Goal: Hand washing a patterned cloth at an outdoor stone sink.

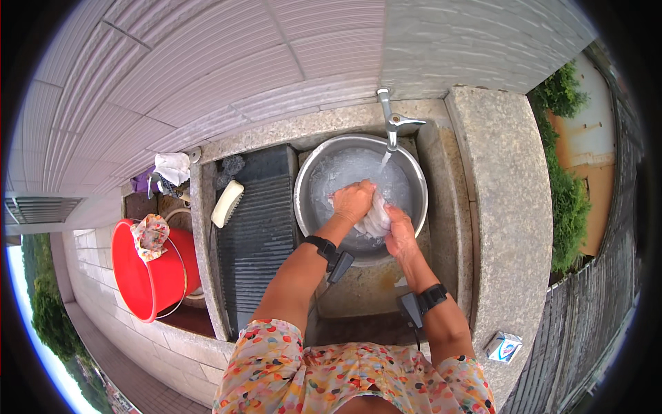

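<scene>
A round metal basin (pixel 301 181) of cloudy, sudsy water stands in the stone sink. Over it, my left hand (pixel 354 200) is closed on one side of a wet, whitish cloth (pixel 374 219). My right hand (pixel 400 233) grips the other side of that cloth, its fingers wrapped round the edge. The cloth is bunched between both hands, and its lower part is close to the water. From the chrome tap (pixel 392 123) behind the basin, a stream of water runs in beyond my hands. Each of my wrists carries a black strap with a small device.
Left of the basin lies a dark ridged washboard slab (pixel 255 241) with a pale scrubbing brush (pixel 227 204) and a grey scouring pad (pixel 231 165). A red bucket (pixel 134 276) with a patterned cloth stands further left. A small box (pixel 503 347) sits on the right stone ledge (pixel 507 207).
</scene>
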Available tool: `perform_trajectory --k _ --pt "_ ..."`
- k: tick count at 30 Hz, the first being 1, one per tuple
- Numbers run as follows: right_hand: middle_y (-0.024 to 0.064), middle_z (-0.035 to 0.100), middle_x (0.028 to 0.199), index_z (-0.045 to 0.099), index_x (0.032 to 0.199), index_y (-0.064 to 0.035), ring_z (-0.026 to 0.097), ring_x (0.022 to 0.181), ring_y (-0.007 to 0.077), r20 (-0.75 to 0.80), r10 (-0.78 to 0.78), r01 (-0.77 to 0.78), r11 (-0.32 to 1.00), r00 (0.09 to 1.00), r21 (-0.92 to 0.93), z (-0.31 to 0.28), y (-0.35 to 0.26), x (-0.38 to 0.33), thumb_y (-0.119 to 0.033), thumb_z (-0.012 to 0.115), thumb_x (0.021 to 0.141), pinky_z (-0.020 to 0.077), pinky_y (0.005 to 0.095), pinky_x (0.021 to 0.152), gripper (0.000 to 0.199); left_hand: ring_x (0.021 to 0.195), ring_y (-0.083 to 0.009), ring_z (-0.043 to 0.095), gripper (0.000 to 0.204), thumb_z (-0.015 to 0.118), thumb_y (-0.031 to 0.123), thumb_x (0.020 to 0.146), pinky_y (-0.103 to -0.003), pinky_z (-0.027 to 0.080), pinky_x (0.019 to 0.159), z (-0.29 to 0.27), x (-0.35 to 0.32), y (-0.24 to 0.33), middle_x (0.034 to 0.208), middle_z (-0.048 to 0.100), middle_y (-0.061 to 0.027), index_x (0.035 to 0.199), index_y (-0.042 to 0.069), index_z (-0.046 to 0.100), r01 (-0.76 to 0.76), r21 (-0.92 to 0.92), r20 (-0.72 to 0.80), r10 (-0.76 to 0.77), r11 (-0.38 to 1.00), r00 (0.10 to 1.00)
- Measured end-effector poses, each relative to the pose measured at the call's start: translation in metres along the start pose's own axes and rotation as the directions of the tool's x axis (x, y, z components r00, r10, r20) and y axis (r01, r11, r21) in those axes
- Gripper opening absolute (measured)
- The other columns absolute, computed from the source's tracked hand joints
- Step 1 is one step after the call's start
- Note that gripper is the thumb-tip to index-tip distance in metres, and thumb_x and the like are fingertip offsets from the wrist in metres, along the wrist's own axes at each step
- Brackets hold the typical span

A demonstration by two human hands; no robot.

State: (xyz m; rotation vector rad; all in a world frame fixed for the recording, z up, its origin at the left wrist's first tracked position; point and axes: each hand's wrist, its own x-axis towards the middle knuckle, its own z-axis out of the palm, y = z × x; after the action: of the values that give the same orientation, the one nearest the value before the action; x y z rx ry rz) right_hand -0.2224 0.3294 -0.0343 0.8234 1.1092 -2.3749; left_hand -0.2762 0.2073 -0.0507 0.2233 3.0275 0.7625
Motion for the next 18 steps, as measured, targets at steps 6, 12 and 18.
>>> perform_trajectory --k 6,12,18 --pt "0.0093 0.055 0.097 0.049 0.109 -0.0009 0.051 0.084 0.0182 -0.203 -0.166 0.037 0.853 0.965 -0.521 -0.020 -0.007 0.007 -0.037 0.048 0.083 0.0380 0.0287 0.078 0.044 0.104 -0.0375 0.043 0.041 0.049 0.036 0.082 -0.046 0.038 0.081 -0.012 -0.013 -0.045 0.116 0.042 -0.0183 0.116 0.014 0.044 0.321 -0.006 -0.017 -0.321 0.947 0.947" --pt "0.0294 0.015 0.134 0.011 0.136 -0.0134 0.021 0.123 0.0413 -0.147 -0.244 -0.001 0.513 0.959 -0.859 -0.040 0.032 0.027 -0.046 0.054 0.075 0.0219 0.0399 0.100 0.081 0.109 -0.0366 0.035 0.054 0.057 0.035 0.077 -0.049 0.028 0.089 0.022 -0.050 -0.035 0.124 0.033 -0.0147 0.125 0.022 0.038 0.218 0.209 0.322 -0.277 0.953 0.905" --pt "0.0165 -0.003 0.141 0.008 0.137 -0.0236 0.005 0.129 0.0363 -0.122 -0.032 -0.085 0.543 0.992 -0.835 -0.042 0.045 0.042 -0.049 0.050 0.079 0.0179 0.0539 0.097 0.076 0.102 -0.0315 0.048 0.042 0.062 0.019 0.070 -0.041 0.042 0.077 0.028 -0.025 -0.046 0.110 0.050 -0.0155 0.110 0.014 0.052 0.268 0.295 0.416 -0.376 0.917 0.828"
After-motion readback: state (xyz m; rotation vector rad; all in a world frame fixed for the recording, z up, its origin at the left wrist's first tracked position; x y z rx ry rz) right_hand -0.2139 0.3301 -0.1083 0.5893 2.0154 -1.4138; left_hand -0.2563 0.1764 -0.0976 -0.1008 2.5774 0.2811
